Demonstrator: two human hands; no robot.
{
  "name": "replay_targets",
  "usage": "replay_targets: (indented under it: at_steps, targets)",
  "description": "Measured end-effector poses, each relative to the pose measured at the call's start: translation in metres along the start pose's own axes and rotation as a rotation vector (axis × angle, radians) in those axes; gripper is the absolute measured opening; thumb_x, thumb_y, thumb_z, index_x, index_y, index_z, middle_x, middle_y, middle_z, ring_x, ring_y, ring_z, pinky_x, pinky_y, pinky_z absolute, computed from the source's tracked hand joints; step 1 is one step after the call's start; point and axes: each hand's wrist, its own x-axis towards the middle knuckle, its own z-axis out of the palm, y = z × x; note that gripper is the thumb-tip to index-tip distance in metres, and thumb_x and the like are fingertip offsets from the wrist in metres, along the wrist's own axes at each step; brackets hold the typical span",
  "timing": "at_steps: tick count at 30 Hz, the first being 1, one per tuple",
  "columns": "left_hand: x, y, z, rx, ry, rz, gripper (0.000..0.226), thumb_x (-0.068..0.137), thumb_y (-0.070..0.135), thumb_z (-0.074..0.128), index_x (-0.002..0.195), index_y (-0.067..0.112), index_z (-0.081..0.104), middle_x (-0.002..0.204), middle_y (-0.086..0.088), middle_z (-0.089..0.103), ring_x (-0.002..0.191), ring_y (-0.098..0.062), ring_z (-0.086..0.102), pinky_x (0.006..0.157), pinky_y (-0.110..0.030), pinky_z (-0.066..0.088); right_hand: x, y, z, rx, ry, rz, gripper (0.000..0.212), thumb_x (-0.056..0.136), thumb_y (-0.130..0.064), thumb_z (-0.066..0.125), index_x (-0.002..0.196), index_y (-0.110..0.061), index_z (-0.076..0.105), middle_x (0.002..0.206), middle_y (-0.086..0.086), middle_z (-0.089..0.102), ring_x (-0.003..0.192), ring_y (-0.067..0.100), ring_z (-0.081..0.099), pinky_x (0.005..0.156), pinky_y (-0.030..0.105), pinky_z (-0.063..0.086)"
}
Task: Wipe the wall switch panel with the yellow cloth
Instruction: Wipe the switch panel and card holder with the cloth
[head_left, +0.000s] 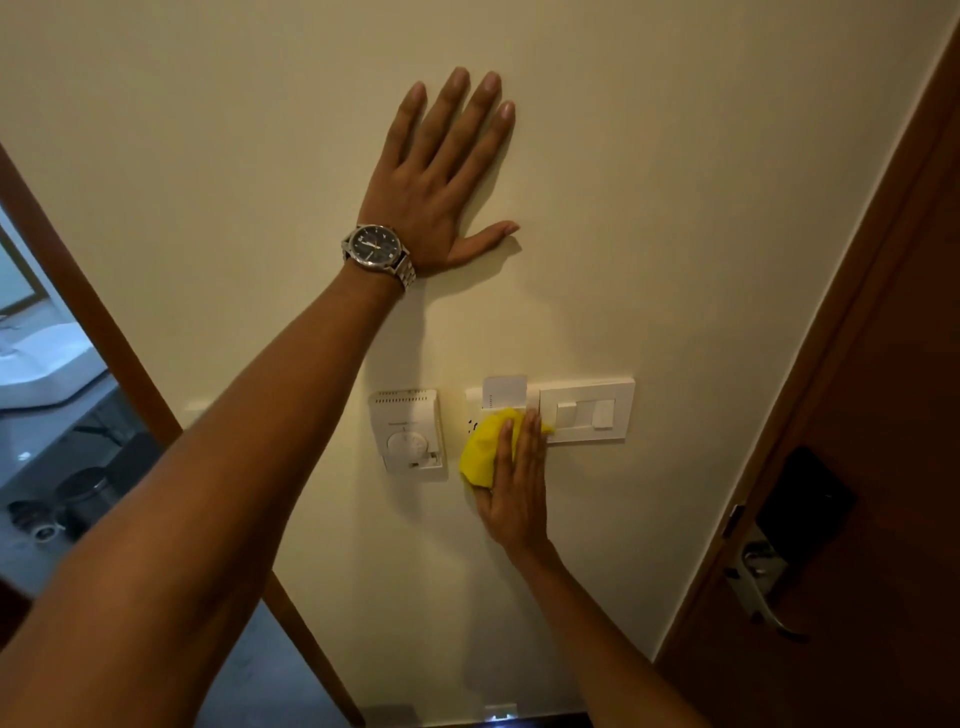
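Note:
The white wall switch panel (587, 410) is mounted on the cream wall, with a key card (504, 389) standing in its left slot. My right hand (517, 483) presses the yellow cloth (483, 447) flat against the panel's left part, covering the card holder's lower face. My left hand (447, 171), with a wristwatch, rests flat on the wall well above the panel, fingers spread and holding nothing.
A white thermostat (410, 431) sits just left of the cloth. A brown door (857, 519) with a metal lever handle (763, 587) stands at the right. At the left, a wooden door frame (104, 332) opens onto a bathroom with a sink (41, 364).

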Motion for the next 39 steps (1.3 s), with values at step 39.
replay_targets:
  at_steps: [39]
  targets:
    - [0.0, 0.0, -0.004, -0.038, 0.007, -0.017, 0.088, 0.104, 0.074, 0.034, 0.165, 0.01, 0.034, 0.17, -0.015, 0.034, 0.158, -0.038, 0.032, 0.128, -0.058, 0.027, -0.005, 0.025, -0.002, -0.268, -0.039, -0.363, 0.057, 0.091, -0.002, 0.048, 0.147, -0.009, 0.044, 0.163, 0.008, 0.021, 0.146, 0.029, 0.035, 0.121, 0.049, 0.018]
